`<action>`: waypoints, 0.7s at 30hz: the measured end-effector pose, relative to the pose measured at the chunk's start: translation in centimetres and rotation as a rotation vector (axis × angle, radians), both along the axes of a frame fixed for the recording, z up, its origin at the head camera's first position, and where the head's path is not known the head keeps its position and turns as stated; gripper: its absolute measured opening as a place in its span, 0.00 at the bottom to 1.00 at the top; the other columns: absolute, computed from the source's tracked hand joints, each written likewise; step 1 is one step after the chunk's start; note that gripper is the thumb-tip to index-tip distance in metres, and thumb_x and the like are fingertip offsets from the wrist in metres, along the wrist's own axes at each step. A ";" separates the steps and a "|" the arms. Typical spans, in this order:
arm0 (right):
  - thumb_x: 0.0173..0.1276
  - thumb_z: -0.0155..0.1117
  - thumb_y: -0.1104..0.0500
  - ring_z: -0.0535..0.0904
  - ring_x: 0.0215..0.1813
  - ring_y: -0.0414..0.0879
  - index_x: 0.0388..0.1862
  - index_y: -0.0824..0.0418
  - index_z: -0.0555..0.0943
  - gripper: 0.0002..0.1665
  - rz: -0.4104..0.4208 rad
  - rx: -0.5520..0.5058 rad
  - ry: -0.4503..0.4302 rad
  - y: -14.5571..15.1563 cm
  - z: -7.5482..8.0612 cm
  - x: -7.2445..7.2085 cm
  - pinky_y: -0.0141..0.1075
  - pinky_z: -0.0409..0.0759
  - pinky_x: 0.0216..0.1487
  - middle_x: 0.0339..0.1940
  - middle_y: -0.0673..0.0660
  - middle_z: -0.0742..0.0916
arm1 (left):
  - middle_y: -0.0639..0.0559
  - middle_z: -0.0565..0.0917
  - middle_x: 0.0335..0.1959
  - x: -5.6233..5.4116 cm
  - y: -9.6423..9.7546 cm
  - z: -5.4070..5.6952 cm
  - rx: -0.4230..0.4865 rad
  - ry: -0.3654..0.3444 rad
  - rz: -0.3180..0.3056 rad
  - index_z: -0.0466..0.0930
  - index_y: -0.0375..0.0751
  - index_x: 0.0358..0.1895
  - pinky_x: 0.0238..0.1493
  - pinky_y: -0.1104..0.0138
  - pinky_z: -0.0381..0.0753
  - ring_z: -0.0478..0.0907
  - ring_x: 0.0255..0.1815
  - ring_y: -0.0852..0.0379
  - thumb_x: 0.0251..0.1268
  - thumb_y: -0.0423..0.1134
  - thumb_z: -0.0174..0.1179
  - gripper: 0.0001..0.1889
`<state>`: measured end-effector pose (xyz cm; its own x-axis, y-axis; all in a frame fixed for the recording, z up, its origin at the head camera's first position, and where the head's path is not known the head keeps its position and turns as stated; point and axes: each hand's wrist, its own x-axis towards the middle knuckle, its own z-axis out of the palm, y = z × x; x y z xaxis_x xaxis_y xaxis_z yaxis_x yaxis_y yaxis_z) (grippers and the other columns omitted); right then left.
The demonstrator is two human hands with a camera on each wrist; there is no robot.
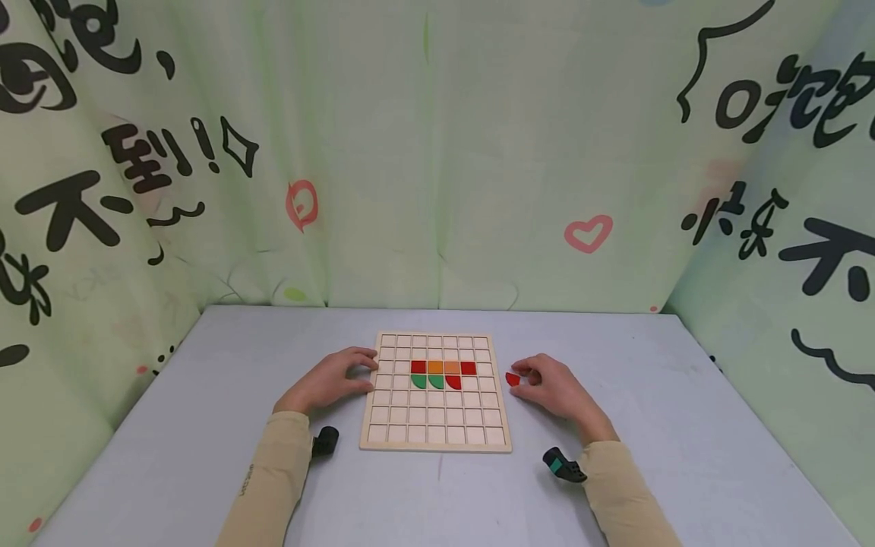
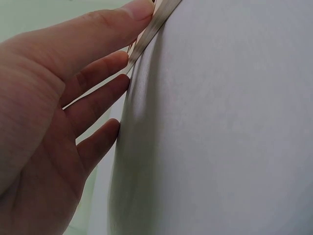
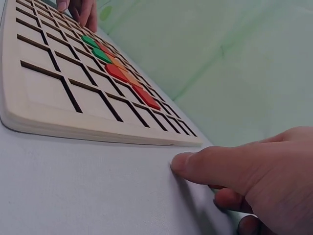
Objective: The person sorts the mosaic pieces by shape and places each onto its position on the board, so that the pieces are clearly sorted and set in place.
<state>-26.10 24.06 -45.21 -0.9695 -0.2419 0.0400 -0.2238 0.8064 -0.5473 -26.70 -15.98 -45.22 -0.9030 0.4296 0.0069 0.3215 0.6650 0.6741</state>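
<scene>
A wooden grid board [image 1: 437, 437] lies flat on the table. One row of it holds two orange squares [image 1: 443, 368] with a red square at each end. Below them sit two green quarter-circle tiles [image 1: 418, 381] and a red one [image 1: 453, 381]. My left hand [image 1: 335, 377] rests at the board's left edge, thumb [image 2: 139, 9] on the rim and fingers fairly straight. Just off the right edge, my right hand [image 1: 550, 386] pinches a red quarter-circle tile [image 1: 513, 378] between thumb and fingers. In the right wrist view the thumb [image 3: 195, 164] hides that tile.
A white-covered table [image 1: 239, 365] carries the board. A printed curtain [image 1: 437, 152] hangs behind it and along both sides. A black wrist device sits at each sleeve, the left one [image 1: 325, 441] and the right one [image 1: 563, 465] both close over the table.
</scene>
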 end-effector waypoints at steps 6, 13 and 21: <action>0.62 0.70 0.62 0.74 0.41 0.46 0.51 0.63 0.83 0.18 0.051 -0.027 -0.017 0.1 0.3 0.3 0.39 0.78 0.44 0.43 0.54 0.83 | 0.46 0.73 0.67 -0.2 -0.1 -0.2 -0.010 0.010 -0.002 0.82 0.39 0.52 0.71 0.52 0.64 0.64 0.71 0.44 0.60 0.39 0.69 0.17; 0.62 0.72 0.60 0.73 0.39 0.46 0.51 0.65 0.83 0.19 0.029 -0.009 0.003 0.0 0.3 0.2 0.38 0.76 0.40 0.40 0.54 0.82 | 0.46 0.72 0.67 -0.1 -0.1 -0.3 -0.007 0.012 -0.007 0.82 0.38 0.52 0.71 0.52 0.64 0.63 0.71 0.43 0.60 0.38 0.69 0.18; 0.62 0.71 0.60 0.73 0.38 0.45 0.49 0.64 0.85 0.16 0.049 0.014 0.026 -0.2 0.0 0.1 0.37 0.76 0.40 0.39 0.54 0.83 | 0.45 0.73 0.67 -0.1 0.0 -0.2 -0.013 0.018 -0.015 0.82 0.37 0.52 0.71 0.52 0.64 0.64 0.71 0.43 0.60 0.38 0.69 0.18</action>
